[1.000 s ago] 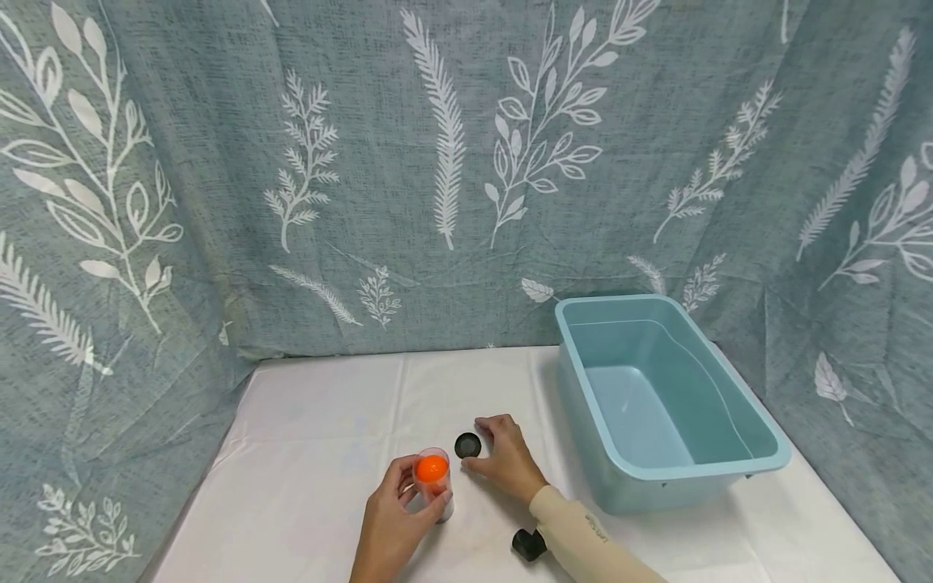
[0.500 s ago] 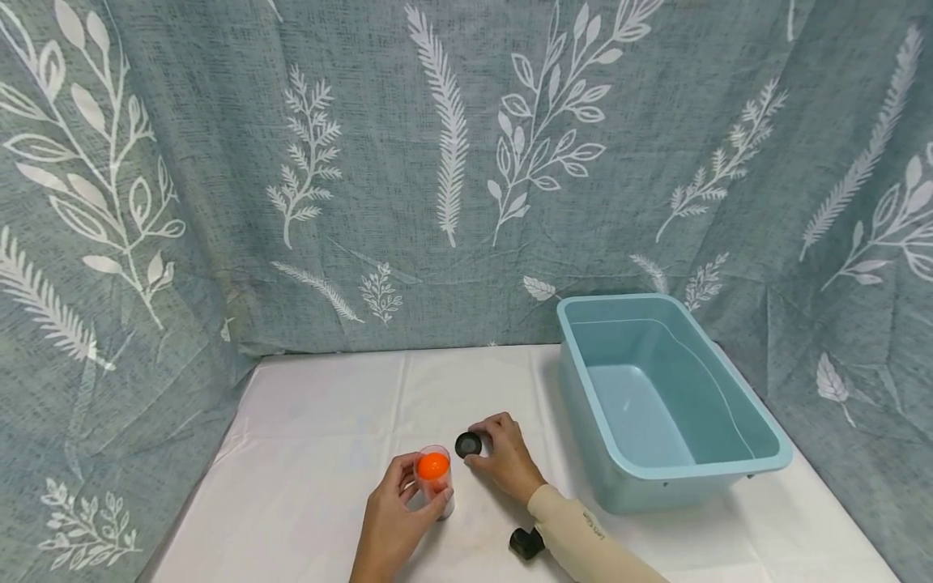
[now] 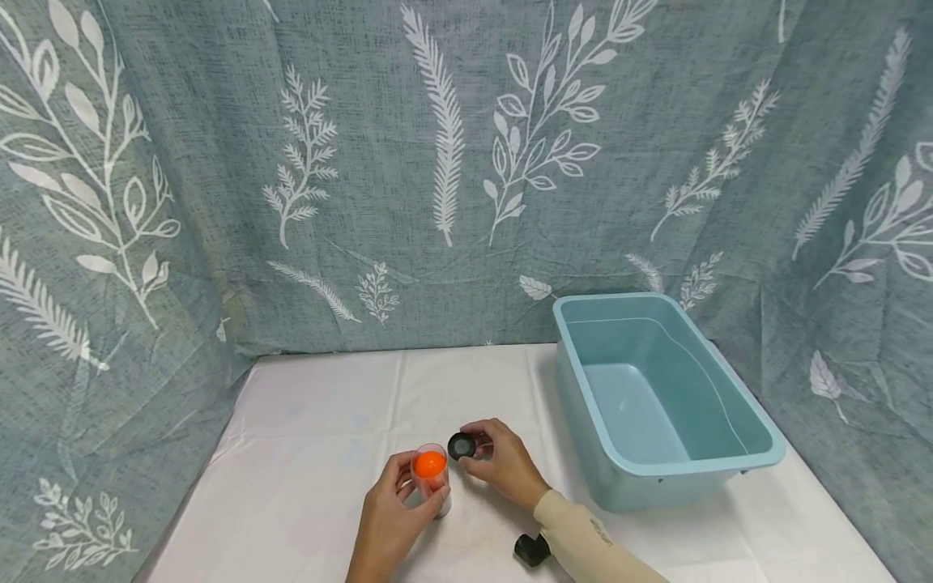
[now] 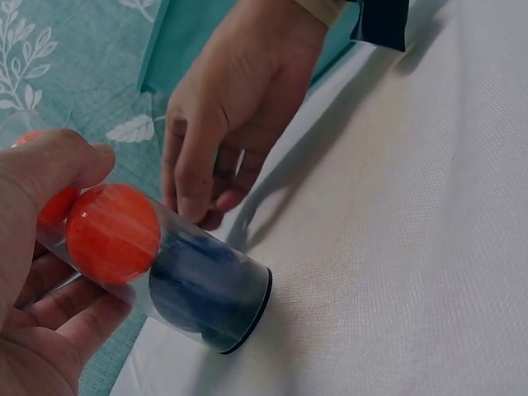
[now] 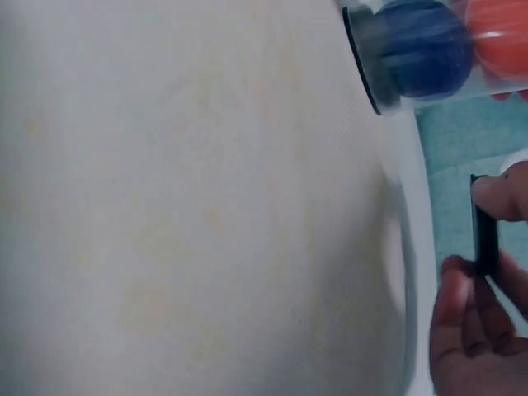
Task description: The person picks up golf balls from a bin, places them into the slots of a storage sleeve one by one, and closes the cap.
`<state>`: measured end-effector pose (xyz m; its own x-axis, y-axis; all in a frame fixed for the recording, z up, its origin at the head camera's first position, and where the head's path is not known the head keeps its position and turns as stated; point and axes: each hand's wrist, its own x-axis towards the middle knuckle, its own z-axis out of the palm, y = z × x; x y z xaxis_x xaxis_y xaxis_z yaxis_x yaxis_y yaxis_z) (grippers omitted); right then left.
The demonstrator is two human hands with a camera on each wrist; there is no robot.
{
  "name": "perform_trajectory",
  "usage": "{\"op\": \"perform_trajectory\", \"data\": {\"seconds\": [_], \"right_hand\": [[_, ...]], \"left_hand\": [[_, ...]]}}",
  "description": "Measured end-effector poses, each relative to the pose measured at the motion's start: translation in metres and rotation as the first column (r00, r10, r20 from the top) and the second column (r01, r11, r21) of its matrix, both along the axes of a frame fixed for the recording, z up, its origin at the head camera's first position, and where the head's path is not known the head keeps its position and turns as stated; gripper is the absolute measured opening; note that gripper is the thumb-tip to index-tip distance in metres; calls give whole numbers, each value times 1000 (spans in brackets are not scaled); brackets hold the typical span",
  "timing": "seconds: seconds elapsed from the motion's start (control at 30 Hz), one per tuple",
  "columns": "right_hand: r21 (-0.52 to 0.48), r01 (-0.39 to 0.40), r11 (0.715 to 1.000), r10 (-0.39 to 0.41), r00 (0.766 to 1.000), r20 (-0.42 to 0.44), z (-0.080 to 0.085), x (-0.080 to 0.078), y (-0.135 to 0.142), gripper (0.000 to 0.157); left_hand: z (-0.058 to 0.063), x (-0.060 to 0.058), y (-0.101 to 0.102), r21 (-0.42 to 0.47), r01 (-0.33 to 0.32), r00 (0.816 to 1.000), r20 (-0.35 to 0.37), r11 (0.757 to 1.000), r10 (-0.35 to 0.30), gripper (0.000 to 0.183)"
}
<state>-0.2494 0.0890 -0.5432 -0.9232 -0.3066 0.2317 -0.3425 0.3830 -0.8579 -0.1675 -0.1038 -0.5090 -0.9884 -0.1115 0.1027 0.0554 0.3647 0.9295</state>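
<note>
My left hand (image 3: pixel 389 518) grips a clear plastic tube (image 3: pixel 445 506), standing nearly upright in the head view. An orange ball (image 3: pixel 430 463) shows at its open top. Through the wall in the left wrist view I see another orange ball (image 4: pixel 113 233) and, below it, a dark blue ball (image 4: pixel 188 276). A black cap (image 4: pixel 257 318) closes the tube's lower end. Just right of the tube's mouth, my right hand (image 3: pixel 510 470) pinches a round black cap (image 3: pixel 462 446) between thumb and fingers. The right wrist view shows this cap edge-on (image 5: pixel 486 239).
A light blue plastic tub (image 3: pixel 627 470) stands on the right of the white-covered table (image 3: pixel 313 421). Beside the right sleeve (image 3: pixel 590 542) is a small black block-like piece (image 3: pixel 532 551). Patterned grey-green cloth (image 3: pixel 350 162) hangs behind and at both sides.
My right fingers, apart around the black cap at first, have closed on its edge. Cap and hand have shifted slightly left towards the tube. The left hand and tube stay nearly in place.
</note>
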Motion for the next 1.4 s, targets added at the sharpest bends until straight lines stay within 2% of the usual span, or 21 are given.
{"op": "perform_trajectory", "data": {"seconds": [0.1,0.13,0.3,0.37,0.63,0.87,1.03,1.1,1.17,1.4], "right_hand": [[-45,-13,999,13,1000,-1,1,3,1,43],[-62,-21,998,22,1000,4,7,6,0,42],[-131,-78,988,85,995,52,11,9,3,42],[-174,-108,979,123,990,74,6,7,5,42],[-360,-180,915,243,960,139,9,10,6,44],[-433,-139,890,242,951,191,18,13,6,46],[-434,-67,899,189,951,244,23,16,6,47],[-426,-51,903,168,956,242,23,16,6,46],[-447,-53,893,172,958,229,23,16,6,44],[-557,-132,820,244,961,132,25,17,2,36]], "left_hand": [[0,0,0,8,8,1000,0,1000,-8,55],[0,0,0,12,9,1000,2,1000,-9,55],[1,0,0,31,12,1000,6,999,-12,57],[0,0,1,36,12,1000,4,999,-12,56],[0,0,1,30,8,1000,15,1000,-8,56],[1,1,0,31,6,1000,16,1000,-7,57],[2,1,-1,22,8,1000,13,1000,-8,57],[2,1,-1,19,6,1000,14,1000,-7,57],[2,1,-1,19,5,1000,14,1000,-6,57],[0,2,-2,22,10,1000,3,1000,-10,58]]}}
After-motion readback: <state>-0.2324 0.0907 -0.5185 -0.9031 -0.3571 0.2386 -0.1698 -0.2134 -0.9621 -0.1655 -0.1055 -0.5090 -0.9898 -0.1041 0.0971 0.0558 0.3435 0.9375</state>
